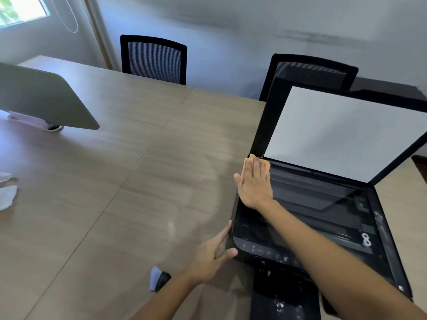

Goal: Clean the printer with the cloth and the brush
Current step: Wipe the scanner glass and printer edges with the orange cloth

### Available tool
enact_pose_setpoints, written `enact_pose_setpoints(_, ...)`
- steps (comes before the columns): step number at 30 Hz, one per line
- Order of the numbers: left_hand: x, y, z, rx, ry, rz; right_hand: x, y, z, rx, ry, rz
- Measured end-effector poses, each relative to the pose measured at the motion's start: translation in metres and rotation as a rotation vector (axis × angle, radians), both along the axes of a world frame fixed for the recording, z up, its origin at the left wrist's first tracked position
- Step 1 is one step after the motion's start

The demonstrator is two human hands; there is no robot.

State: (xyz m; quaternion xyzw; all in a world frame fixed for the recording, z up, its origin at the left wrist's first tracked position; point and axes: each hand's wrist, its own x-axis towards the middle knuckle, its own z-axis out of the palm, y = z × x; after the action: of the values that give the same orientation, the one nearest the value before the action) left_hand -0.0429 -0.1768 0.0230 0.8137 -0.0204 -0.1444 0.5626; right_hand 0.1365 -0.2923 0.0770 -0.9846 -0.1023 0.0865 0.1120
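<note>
A black printer [323, 218] stands on the right of the wooden table, its scanner lid [342, 132] raised and showing a white underside. My right hand [254, 183] lies flat, fingers together, pressing a yellow cloth [258, 160] onto the far left corner of the scanner glass. My left hand [212, 252] rests against the printer's front left corner, fingers spread on its side. A brush [158, 278] with a black handle and pale bristles lies on the table just left of my left forearm. White dust specks show on the printer's right edge and front tray.
The wooden table [129, 181] stretches left. A grey laptop lid [46, 98] stands at the far left, crumpled white tissues [7, 192] at the left edge. Two black mesh chairs [153, 60] stand behind the table by the wall.
</note>
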Motion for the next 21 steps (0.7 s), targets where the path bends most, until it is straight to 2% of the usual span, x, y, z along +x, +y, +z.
enact_pose_setpoints(3, -0.003, -0.003, -0.002, -0.028, 0.004, 0.016, -0.049, 0.0, -0.002, 0.016, -0.003, 0.023)
enact_pose_setpoints(6, -0.003, -0.007, -0.004, -0.059, 0.031, 0.019, -0.1, -0.011, -0.001, 0.011, -0.035, 0.141)
enact_pose_setpoints(9, -0.007, -0.01, -0.015, -0.012, 0.017, 0.055, -0.079, -0.02, -0.004, -0.013, -0.052, 0.188)
enact_pose_setpoints(12, -0.009, -0.012, -0.024, 0.015, 0.032, 0.079, -0.043, -0.009, -0.002, -0.037, -0.018, 0.032)
enact_pose_setpoints(14, -0.008, -0.013, -0.024, 0.031, 0.046, 0.09, -0.047, 0.004, -0.003, -0.039, -0.043, -0.045)
enact_pose_setpoints(18, -0.008, -0.011, -0.027, 0.043, 0.042, 0.068, -0.111, -0.016, -0.005, 0.003, -0.037, 0.176)
enact_pose_setpoints(21, -0.007, -0.01, -0.03, 0.037, 0.035, 0.071, -0.093, -0.035, -0.007, -0.021, -0.071, 0.219)
